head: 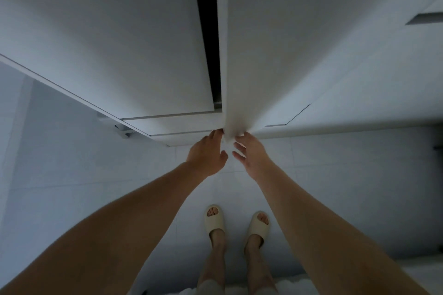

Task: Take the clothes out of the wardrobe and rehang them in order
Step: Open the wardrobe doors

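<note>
My left hand (208, 154) and right hand (249, 153), fingers loose, touch the door (275, 55) edge; barely ajar, no clothes out yet.

White wardrobe (143, 38), right door (275, 55) ajar

Left door (115, 38) beside right door (275, 43), gap (207, 31) between. Left hand (208, 154) and right hand (251, 154) at either side of the right door's lower corner, fingertips touching. Slippers (214, 219) on floor (335, 175) below, between the forearms.
</note>
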